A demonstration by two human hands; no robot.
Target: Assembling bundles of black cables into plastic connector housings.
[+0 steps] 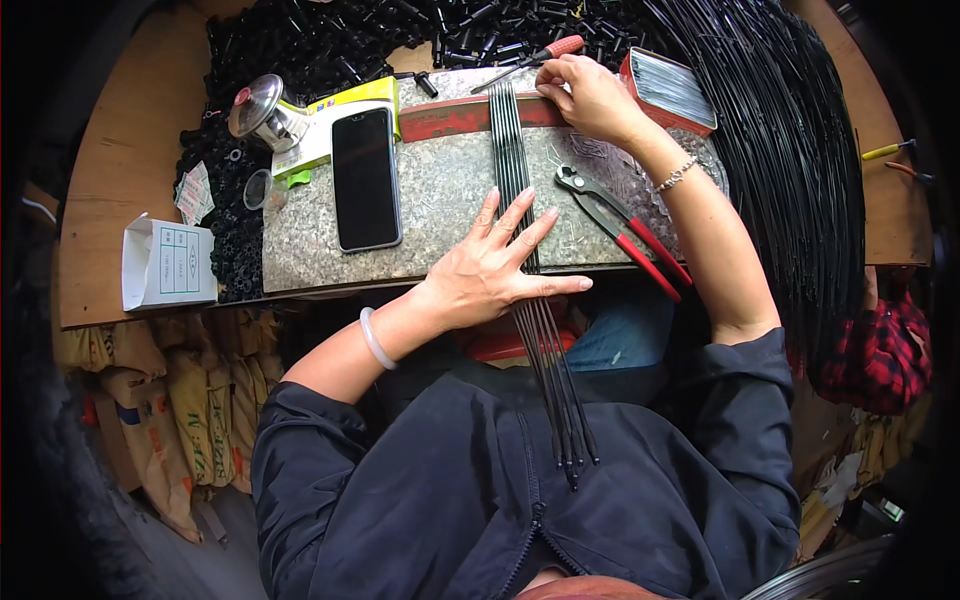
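Observation:
A row of thin black rods point(510, 150) runs from the worktop toward my chest, with pale tips at the far end and small knobs at the near end. Spread flat across them is my left hand point(485, 270), thumb and fingers apart. My right hand point(592, 97) is beside their far tips, thumb and fingers drawn together; whatever is between them is too small to make out. Under the rods lies a red metal strip point(440, 121). A screwdriver point(563, 46) with a red handle lies just beyond my right hand. Red-handled end nippers point(622, 225) rest nearer me.
A red tin point(672, 90) of thin pale wires stands right of my right hand. Long black rods point(790, 150) drape over the table's right side. Black parts point(330, 45) are heaped behind. A phone point(364, 178), a metal-lidded pot point(265, 110) and a white box point(168, 262) are left.

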